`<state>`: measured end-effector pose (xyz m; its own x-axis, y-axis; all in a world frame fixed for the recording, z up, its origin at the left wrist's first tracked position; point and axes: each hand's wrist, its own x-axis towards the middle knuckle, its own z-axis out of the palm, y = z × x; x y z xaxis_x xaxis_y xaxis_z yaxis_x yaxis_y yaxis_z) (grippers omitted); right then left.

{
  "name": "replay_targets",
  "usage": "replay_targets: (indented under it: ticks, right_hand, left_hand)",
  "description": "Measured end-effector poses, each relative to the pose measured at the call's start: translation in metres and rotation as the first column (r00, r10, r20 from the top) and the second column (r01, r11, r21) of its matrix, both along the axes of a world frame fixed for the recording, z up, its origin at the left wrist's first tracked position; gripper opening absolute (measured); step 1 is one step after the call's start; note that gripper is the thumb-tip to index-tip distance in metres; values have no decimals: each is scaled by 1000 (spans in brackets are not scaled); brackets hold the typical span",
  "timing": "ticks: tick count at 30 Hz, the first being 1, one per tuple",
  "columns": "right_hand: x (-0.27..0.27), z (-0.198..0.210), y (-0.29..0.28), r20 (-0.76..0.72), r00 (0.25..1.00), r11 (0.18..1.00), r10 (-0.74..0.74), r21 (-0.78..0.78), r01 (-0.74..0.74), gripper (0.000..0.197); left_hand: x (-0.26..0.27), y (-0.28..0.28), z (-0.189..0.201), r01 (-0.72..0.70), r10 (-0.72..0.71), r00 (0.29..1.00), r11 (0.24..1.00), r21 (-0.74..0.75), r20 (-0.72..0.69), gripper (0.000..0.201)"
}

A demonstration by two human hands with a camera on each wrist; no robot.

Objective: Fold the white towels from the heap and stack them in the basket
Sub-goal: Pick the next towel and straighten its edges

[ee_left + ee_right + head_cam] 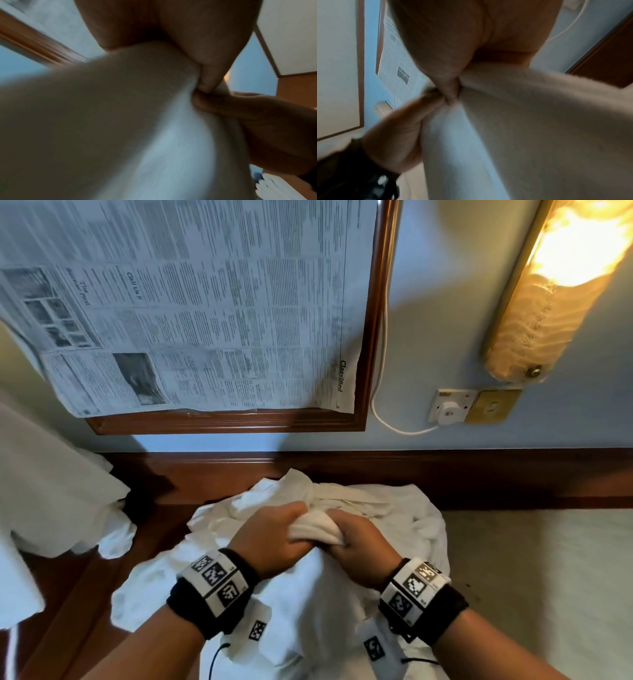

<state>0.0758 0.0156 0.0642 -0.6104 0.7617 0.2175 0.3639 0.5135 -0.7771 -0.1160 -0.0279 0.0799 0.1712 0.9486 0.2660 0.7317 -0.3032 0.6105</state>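
A white towel [313, 529] is bunched between both hands, and its cloth hangs down under the wrists. My left hand [270, 537] and my right hand [358, 542] grip it side by side, knuckles almost touching. Behind them lies the heap of crumpled white towels [342, 498]. In the left wrist view my left hand [197, 65] pinches the towel [137, 121], with the other hand's fingers [240, 108] meeting it. From the right wrist, my right hand [450, 86] pinches the towel [522, 128] next to my left hand [399, 128]. No basket is in view.
A dark wooden ledge [445, 474] runs behind the heap along a blue wall. A framed board with newspaper [205, 309] hangs above. A lit wall lamp [555, 285] and a plug socket with cord [448, 409] are at the right. More white cloth [51, 491] lies at the left.
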Motion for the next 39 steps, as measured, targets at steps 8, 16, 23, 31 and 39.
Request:
replay_targets:
  ticks: [8, 16, 23, 31, 39]
  right_hand:
    - [26, 37, 34, -248, 939, 971, -239, -34, 238, 15]
    - [33, 50, 32, 48, 995, 970, -90, -223, 98, 18]
    - [4, 116, 34, 115, 988, 994, 99, -49, -94, 31]
    - [48, 327, 42, -248, 962, 897, -116, 389, 208, 24]
    - [144, 420, -5, -465, 881, 715, -87, 587, 380, 24]
  left_hand:
    - [-115, -38, -58, -302, 188, 939, 853, -426, -289, 44]
    - [-137, -36, -16, -384, 366, 922, 907, -176, -127, 36]
    - [-77, 21, 163, -156, 176, 962, 982, 109, -210, 21]
    - [-24, 32, 408, -151, 143, 988, 778, 609, 62, 27]
    - [100, 2, 451, 135, -66, 990, 724, 676, -127, 33]
